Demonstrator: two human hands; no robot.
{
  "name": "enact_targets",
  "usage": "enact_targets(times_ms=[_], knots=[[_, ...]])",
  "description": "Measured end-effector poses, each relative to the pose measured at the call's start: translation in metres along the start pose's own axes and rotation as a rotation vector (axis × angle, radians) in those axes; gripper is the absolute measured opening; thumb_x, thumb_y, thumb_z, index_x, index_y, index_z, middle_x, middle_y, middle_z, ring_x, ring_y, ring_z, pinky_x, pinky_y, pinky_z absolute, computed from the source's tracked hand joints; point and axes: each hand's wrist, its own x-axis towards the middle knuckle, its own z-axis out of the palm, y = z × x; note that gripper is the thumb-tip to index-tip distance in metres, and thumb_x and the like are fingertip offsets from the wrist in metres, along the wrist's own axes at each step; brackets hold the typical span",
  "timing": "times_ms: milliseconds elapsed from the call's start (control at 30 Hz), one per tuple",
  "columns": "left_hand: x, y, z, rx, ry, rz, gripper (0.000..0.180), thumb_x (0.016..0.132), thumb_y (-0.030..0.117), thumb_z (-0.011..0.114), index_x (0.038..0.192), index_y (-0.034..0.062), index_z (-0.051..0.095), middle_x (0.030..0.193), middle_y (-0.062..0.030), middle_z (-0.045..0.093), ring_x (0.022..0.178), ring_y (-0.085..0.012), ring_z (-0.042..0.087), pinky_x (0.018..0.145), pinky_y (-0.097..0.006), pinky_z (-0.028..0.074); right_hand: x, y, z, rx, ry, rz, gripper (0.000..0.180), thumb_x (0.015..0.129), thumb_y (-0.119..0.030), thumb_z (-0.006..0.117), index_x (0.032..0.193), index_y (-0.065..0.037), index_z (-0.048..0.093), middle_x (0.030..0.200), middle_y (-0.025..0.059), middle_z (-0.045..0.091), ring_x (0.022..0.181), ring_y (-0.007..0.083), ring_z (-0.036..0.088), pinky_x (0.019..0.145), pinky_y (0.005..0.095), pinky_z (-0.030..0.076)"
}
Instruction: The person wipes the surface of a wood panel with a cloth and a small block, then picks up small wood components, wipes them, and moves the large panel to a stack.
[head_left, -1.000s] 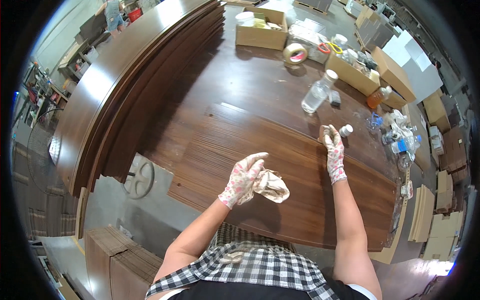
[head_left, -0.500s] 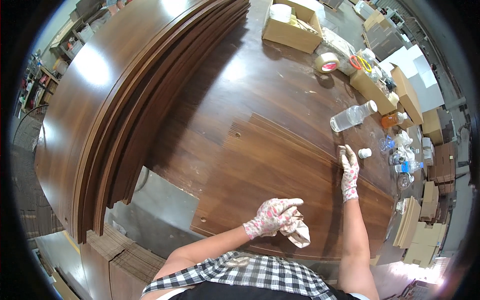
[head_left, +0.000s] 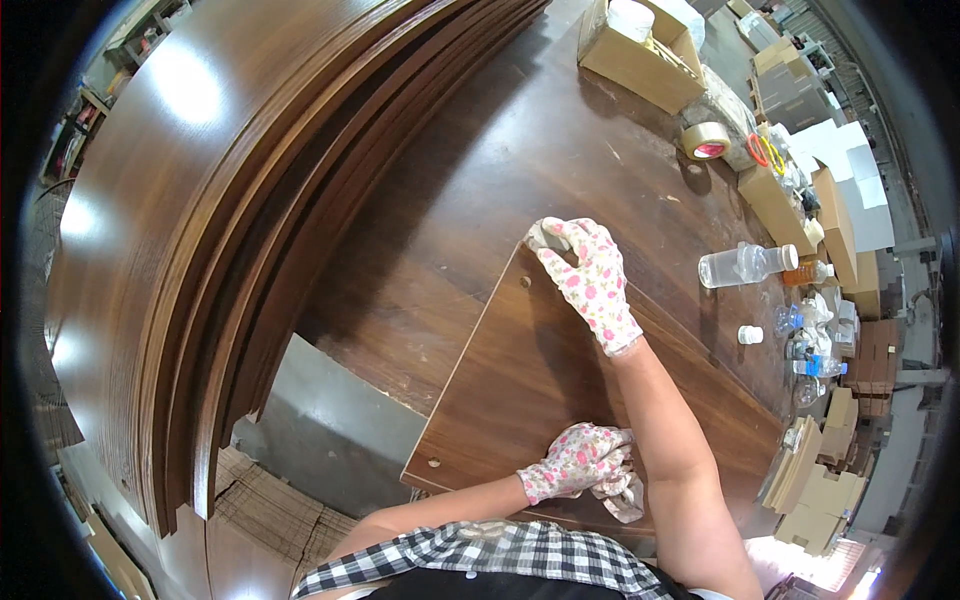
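A flat dark-brown wooden panel point(head_left: 500, 370) lies in front of me, with a small round hole near each of its two left corners. My right hand point(head_left: 590, 275), in a white glove with a pink flower print, curls its fingers over the panel's far left corner. Close to the panel's near edge, my left hand point(head_left: 578, 465), gloved alike, is closed around a crumpled whitish cloth point(head_left: 622, 495). Its fingertips are partly hidden by the cloth and my right forearm.
A tall stack of curved brown panels point(head_left: 230, 180) rises on the left. Along the table's right side are a clear bottle point(head_left: 735, 267), a white cap point(head_left: 750, 335), a tape roll point(head_left: 706, 141), scissors point(head_left: 765, 152) and a cardboard box point(head_left: 640, 60).
My right hand has gone from the panel's far right edge leftward to its far left corner and closed there. The left hand keeps the cloth. The whole view has shifted slightly.
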Motion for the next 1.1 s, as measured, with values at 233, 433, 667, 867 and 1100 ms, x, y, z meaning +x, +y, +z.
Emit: enact_targets(times_ms=[233, 433, 667, 867, 1100], knots=[[-0.002, 0.004, -0.002, 0.032, -0.036, -0.032, 0.037, 0.086, 0.024, 0.055, 0.119, 0.008, 0.061, 0.105, -0.0163, 0.066, 0.094, -0.0346, 0.062, 0.084, -0.043, 0.049, -0.002, 0.003, 0.001, -0.015, -0.006, 0.107, 0.024, 0.083, -0.031, 0.067, 0.1, -0.015, 0.069, 0.098, 0.0094, 0.064, 0.097, 0.0291, 0.058, 0.085, 0.0397, 0.048], [0.0, 0.012, -0.008, 0.016, -0.066, -0.048, 0.031, 0.087, 0.023, 0.054, 0.112, 0.0069, 0.063, 0.096, -0.0173, 0.067, 0.088, -0.0359, 0.062, 0.08, -0.044, 0.05, 0.0, -0.007, 0.009, -0.035, -0.037, 0.081, 0.027, 0.083, -0.033, 0.066, 0.102, -0.014, 0.068, 0.1, 0.0106, 0.063, 0.098, 0.0307, 0.057, 0.086, 0.041, 0.047], [-0.001, 0.004, 0.006, -0.022, 0.011, -0.022, 0.03, 0.088, 0.027, 0.057, 0.112, 0.0106, 0.065, 0.093, -0.0133, 0.069, 0.087, -0.0335, 0.064, 0.076, -0.043, 0.05, -0.045, 0.037, -0.03, -0.108, 0.064, 0.226, 0.02, 0.083, -0.029, 0.069, 0.095, -0.013, 0.069, 0.082, 0.0087, 0.063, 0.084, 0.0294, 0.061, 0.075, 0.0401, 0.049], [-0.003, 0.007, -0.003, 0.074, -0.089, -0.034, 0.028, 0.087, 0.028, 0.054, 0.104, 0.0074, 0.065, 0.099, -0.0158, 0.066, 0.092, -0.0334, 0.062, 0.083, -0.045, 0.046, -0.017, -0.008, -0.005, -0.024, 0.06, 0.031, 0.019, 0.088, -0.033, 0.06, 0.092, -0.015, 0.066, 0.088, 0.009, 0.06, 0.089, 0.0299, 0.057, 0.081, 0.0415, 0.047], [-0.005, -0.001, 0.0, 0.046, -0.013, 0.02, 0.025, 0.09, 0.023, 0.054, 0.109, 0.0105, 0.066, 0.09, -0.0125, 0.069, 0.084, -0.0321, 0.064, 0.076, -0.043, 0.048, -0.076, 0.047, -0.043, -0.071, 0.071, 0.18, 0.014, 0.085, -0.027, 0.064, 0.09, -0.015, 0.067, 0.082, 0.0087, 0.06, 0.083, 0.0286, 0.059, 0.073, 0.0407, 0.048]])
